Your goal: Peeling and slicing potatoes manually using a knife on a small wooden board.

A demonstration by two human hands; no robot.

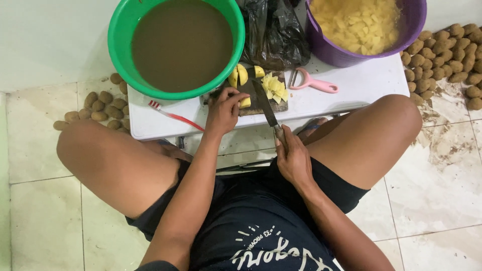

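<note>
On a small dark cutting board [261, 103] at the near edge of a low white table [351, 88], a peeled yellow potato piece [245, 102] is pinched by the left hand [223, 108]. A knife [266, 108] with a long dull blade is gripped at its handle by the closed right hand [291, 158]. Pale cut chunks [275, 88] are heaped at the board's two o'clock. Beyond, at eleven o'clock, a round green plastic basin [125, 30] of murky brown water is seen, and a purple bucket [416, 20] at one o'clock.
</note>
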